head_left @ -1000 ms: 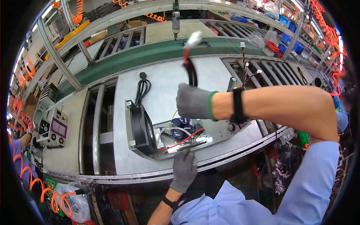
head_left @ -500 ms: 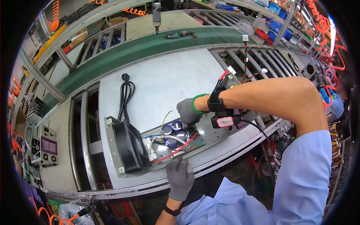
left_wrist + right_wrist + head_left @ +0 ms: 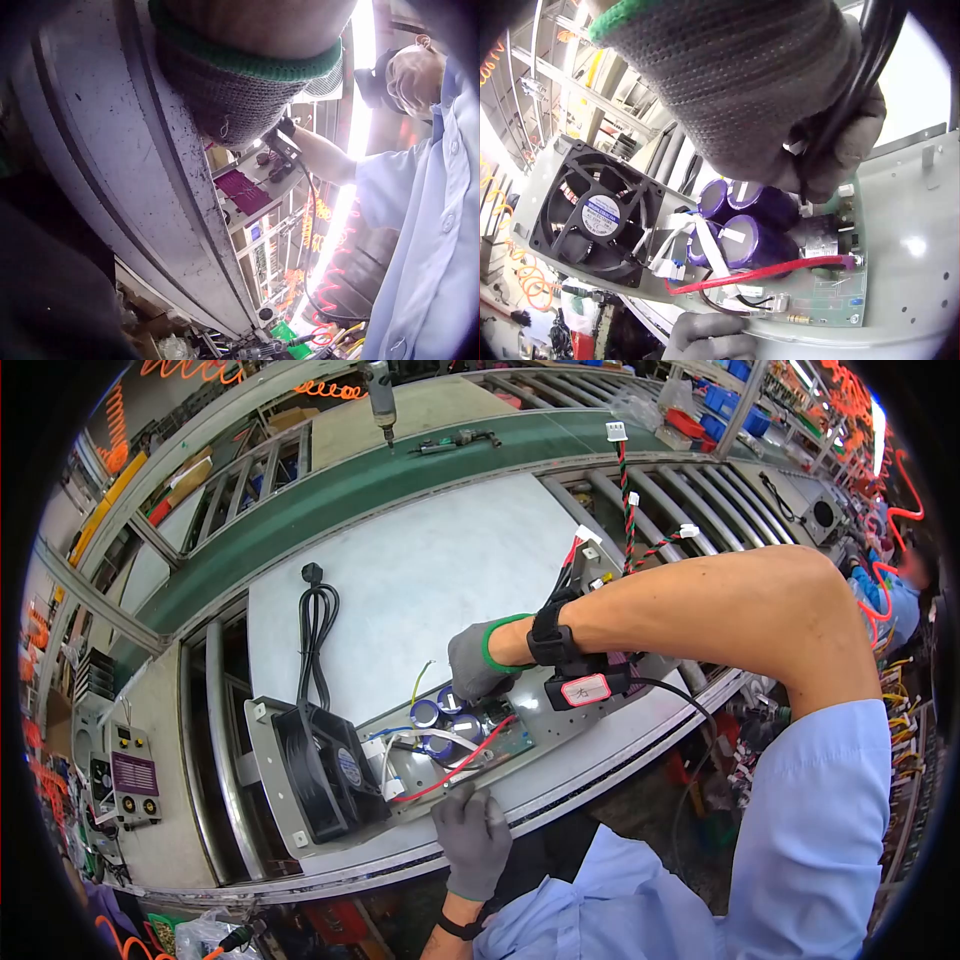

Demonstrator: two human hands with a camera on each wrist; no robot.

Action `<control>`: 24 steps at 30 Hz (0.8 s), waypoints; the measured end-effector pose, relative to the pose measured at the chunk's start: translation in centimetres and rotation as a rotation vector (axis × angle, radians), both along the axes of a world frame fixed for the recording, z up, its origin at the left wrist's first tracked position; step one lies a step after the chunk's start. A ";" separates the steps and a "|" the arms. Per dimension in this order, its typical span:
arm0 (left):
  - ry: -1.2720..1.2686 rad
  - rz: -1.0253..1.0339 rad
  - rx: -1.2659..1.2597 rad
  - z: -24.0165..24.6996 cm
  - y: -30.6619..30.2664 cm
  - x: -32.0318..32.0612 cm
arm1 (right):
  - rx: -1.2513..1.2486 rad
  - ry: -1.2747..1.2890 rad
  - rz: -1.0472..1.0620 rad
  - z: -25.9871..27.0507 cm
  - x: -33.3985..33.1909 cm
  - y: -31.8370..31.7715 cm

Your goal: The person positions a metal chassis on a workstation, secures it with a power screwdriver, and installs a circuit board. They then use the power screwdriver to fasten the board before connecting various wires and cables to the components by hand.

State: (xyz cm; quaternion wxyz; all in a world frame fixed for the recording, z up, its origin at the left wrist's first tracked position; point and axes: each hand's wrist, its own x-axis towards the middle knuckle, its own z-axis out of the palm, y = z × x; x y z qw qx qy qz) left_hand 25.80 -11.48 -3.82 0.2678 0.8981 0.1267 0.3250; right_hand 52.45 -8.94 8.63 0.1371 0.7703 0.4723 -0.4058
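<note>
A grey metal chassis (image 3: pixel 550 722) lies along the near edge of the workbench, with a black fan (image 3: pixel 325 770) at its left end. Beside the fan sit several purple-blue capacitors (image 3: pixel 757 241) and a green circuit board (image 3: pixel 832 300). My gloved right hand (image 3: pixel 476 662) is low over that board, fingers curled round a black cable (image 3: pixel 876 52); its lower end is hidden by the fingers. Red wires with a white connector (image 3: pixel 588 535) stick up behind the right wrist. At the chassis's front edge, my gloved left hand (image 3: pixel 474 842) rests with loosely bent fingers.
A coiled power cord (image 3: pixel 318 625) lies on the white board (image 3: pixel 420 560) behind the fan. An electric screwdriver (image 3: pixel 381 400) hangs over the green belt (image 3: pixel 350 485). Metal rollers (image 3: pixel 228 730) flank the board. A finished-looking unit (image 3: pixel 130 775) stands at left.
My right hand has come down from above the chassis to the circuit board, bringing the black cable with it. The left hand stays at the front edge, while the head view has shifted.
</note>
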 end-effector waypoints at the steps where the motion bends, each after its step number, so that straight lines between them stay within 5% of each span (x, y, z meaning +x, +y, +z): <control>1: 0.005 0.002 0.003 0.0 0.0 0.0 | -0.017 -0.008 0.014 0.5 -0.2 0.0; 11: 0.087 -0.046 0.058 0.6 -0.2 0.4 | 0.055 0.237 -0.336 1.5 0.2 -1.5; 15: 0.099 -0.064 -0.009 0.4 -0.3 0.2 | 0.040 0.101 -0.439 1.4 -0.8 -0.6; 19: 0.091 -0.064 -0.034 0.3 -0.5 0.4 | 0.027 0.087 -0.409 1.3 -0.9 -0.2; 24: 0.066 -0.067 -0.026 -0.1 -0.7 0.8 | 0.040 0.062 -0.050 -3.0 0.8 0.8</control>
